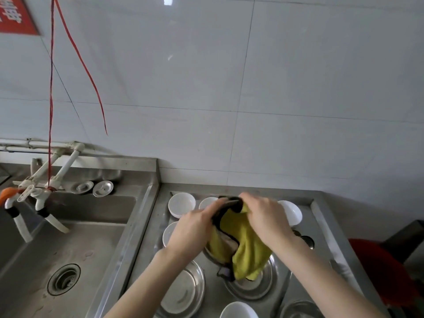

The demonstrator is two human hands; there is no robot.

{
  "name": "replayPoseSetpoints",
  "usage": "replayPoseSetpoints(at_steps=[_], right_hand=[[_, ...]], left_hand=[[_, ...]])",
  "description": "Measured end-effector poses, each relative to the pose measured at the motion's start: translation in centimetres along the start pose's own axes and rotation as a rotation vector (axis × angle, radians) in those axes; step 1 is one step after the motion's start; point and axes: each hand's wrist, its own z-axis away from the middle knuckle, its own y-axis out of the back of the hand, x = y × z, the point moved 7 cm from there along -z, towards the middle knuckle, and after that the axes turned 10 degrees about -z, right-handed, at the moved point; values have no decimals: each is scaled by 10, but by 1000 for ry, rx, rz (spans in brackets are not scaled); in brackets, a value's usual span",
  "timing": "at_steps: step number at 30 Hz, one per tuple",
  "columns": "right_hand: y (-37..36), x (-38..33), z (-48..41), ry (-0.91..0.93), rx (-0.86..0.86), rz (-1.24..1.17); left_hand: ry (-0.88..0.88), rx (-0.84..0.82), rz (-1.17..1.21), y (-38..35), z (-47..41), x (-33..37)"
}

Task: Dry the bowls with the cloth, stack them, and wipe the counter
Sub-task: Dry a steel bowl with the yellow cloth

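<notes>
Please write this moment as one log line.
step: drying | left hand: holds cloth | right hand: holds cloth | white bowls: on counter | stacking: not seen

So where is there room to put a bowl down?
The sink basin on the left is bare around its drain. The drainboard is crowded with white bowls and steel plates; only its right rim strip is bare. Both hands hold the yellow cloth.
</notes>
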Motion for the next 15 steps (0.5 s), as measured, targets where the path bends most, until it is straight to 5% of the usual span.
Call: replayPoseSetpoints(at_steps=[3, 8, 11, 15], right_hand=[[-6, -7, 6, 22, -6, -21], [4, 26, 7, -245, 170, -290], [6, 34, 4, -302, 186, -313], [0, 12, 3, -127, 72, -110]], left_hand=[[8, 31, -107, 8, -8, 1], [361, 123, 375, 5, 10, -38], [345, 108, 376, -6, 18, -42], [150, 59, 147, 3, 2, -26]])
